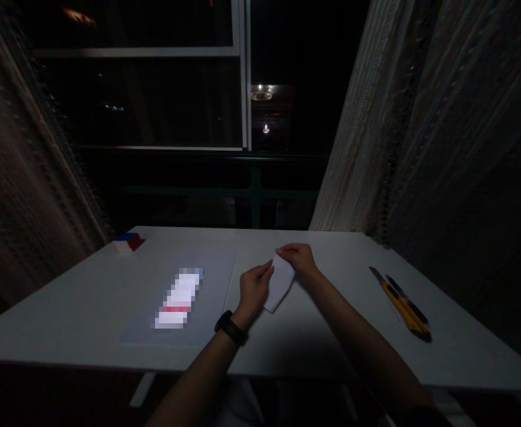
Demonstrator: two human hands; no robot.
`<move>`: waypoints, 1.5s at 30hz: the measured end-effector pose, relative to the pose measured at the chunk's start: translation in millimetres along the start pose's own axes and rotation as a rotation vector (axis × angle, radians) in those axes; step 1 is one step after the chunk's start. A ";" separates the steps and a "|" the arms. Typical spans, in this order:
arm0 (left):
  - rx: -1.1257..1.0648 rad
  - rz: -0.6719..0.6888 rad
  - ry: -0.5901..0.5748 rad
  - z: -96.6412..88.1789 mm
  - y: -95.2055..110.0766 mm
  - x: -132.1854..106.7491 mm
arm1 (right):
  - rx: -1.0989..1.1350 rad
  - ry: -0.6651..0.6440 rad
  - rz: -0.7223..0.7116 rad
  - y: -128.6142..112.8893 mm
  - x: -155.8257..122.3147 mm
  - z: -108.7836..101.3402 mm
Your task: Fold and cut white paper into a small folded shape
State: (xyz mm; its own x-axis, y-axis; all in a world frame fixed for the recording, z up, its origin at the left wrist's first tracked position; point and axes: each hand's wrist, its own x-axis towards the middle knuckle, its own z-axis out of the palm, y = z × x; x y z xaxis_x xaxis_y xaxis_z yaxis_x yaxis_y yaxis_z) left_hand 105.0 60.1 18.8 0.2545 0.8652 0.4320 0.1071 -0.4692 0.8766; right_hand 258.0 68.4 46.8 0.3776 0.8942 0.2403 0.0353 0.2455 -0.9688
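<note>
A folded piece of white paper [280, 281] is held between my two hands above the middle of the table. My left hand [254, 290], with a black band on its wrist, pinches the paper's left edge. At its top edge, the fingers of my right hand [299, 258] grip the paper near the upper corner. The paper tapers to a corner at the bottom. Dim light hides the finer folds.
On the white table [332, 344], a lit phone [179, 299] lies on a white sheet [218, 284] at left. A coloured cube [128, 242] sits at the far left corner. To the right are a yellow utility knife [403, 308] and a dark pen [407, 298]. Curtains [353, 118] hang behind.
</note>
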 end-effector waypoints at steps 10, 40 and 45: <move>-0.148 -0.093 0.165 -6.0 2.0 4.1 | 0.126 -0.207 0.228 -6.8 -14.6 -5.6; -0.177 -0.120 0.295 -10.4 -4.7 9.5 | 0.239 -0.082 0.356 9.5 -29.0 18.2; -0.125 -0.110 0.291 -10.5 -4.2 8.6 | 0.262 -0.056 0.357 12.9 -27.3 17.5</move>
State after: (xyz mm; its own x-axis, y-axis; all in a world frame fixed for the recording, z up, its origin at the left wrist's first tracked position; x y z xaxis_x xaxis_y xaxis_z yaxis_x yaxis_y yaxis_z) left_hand 96.6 71.4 21.1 -0.0389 0.9320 0.3603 -0.0042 -0.3608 0.9326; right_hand 232.0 53.7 28.8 0.2724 0.9573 -0.0962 -0.3262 -0.0022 -0.9453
